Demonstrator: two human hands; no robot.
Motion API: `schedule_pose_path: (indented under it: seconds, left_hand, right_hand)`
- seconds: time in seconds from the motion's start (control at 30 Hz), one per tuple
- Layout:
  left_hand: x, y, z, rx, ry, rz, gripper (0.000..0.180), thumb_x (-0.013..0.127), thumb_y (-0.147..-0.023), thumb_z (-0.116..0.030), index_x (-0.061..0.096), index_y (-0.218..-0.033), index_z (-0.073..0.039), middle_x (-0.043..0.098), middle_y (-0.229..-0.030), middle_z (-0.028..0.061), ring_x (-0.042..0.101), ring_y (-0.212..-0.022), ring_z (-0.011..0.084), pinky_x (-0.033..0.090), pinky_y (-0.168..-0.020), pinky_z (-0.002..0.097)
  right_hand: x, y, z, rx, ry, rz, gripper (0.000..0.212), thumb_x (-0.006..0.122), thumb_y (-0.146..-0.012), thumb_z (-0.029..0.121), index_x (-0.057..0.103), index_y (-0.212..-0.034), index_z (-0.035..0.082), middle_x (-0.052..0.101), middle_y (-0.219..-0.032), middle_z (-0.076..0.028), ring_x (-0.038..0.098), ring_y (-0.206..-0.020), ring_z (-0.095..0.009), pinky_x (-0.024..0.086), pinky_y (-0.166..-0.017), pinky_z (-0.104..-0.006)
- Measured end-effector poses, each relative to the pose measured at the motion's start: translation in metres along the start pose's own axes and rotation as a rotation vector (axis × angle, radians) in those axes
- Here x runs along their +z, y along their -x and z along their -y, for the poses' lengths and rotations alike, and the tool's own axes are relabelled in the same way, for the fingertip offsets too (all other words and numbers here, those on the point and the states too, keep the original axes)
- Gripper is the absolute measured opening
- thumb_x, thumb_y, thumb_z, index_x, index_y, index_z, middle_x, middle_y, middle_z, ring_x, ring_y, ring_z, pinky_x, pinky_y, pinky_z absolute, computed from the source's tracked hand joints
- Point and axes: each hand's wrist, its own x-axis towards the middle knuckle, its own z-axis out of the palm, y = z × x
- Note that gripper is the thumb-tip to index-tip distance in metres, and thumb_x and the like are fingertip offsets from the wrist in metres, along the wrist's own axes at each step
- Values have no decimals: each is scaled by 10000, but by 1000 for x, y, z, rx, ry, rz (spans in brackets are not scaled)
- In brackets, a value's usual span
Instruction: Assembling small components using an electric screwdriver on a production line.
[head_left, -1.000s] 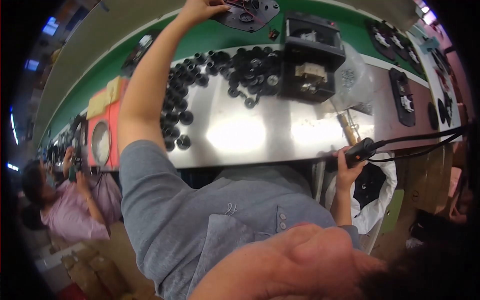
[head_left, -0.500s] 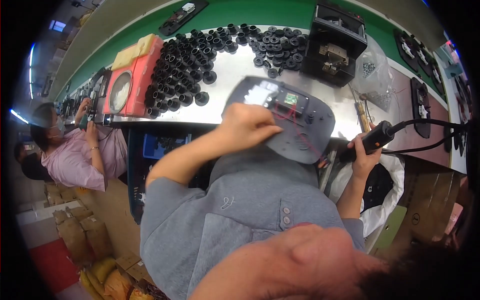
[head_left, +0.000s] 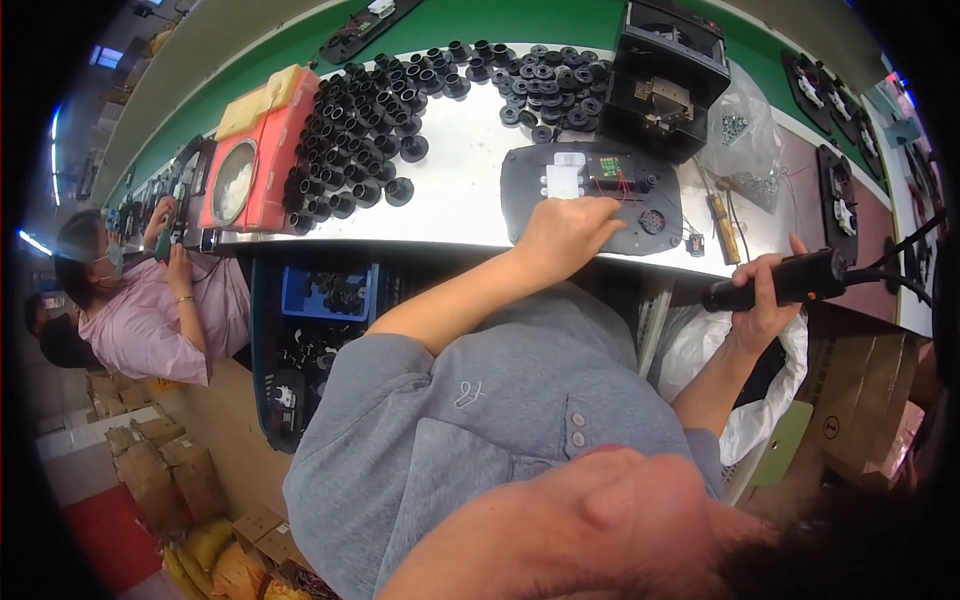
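A dark grey plastic panel (head_left: 522, 190) lies on the bench before me, with a white bracket (head_left: 563, 181), a small circuit board (head_left: 607, 168) and thin red wires on its upper face. My left hand (head_left: 568, 236) is over the panel's near edge, fingers curled together; whatever they may hold is hidden. At the bench's front edge, to the right, my right hand (head_left: 765, 308) grips a black corded electric screwdriver (head_left: 795, 280) with an orange button, its nose pointing left. A small connector part (head_left: 696, 243) on the wires rests by the panel's right edge.
Black flanged cups (head_left: 365, 140) and black discs (head_left: 550, 85) crowd the far bench. Behind the panel stands a black fixture (head_left: 662, 90); right of it is a bag of screws (head_left: 745, 130). A red bin (head_left: 255, 170) sits left, near a seated co-worker (head_left: 150, 310).
The panel has gone from tilted at the bench edge to flat on the bench, farther right. My left hand moved right with it. The screwdriver shifted slightly right and its nose turned left.
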Motion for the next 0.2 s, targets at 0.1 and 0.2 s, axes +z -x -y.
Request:
schedule_pose_path:
  seconds: [0.1, 0.2]
  left_hand:
    - [-33, -17, 18, 72, 154, -109, 83, 659, -762, -132, 658, -821, -72, 632, -709, 79, 611, -595, 256, 492, -540, 344]
    - [-62, -50, 63, 177, -345, 45, 165, 649, -724, -85, 674, -886, -102, 652, -915, 9, 600, -872, 214, 500, -608, 295]
  right_hand:
    - [19, -15, 2, -34, -147, 3, 516, 584, -832, 20, 336, -1281, -35, 524, -748, -102, 518, -599, -171, 454, -577, -288]
    - [31, -31, -10, -51, -253, 47, 507, 571, -837, 30, 337, -1284, -13, 517, -764, -116, 507, -602, -194, 454, -594, -344]
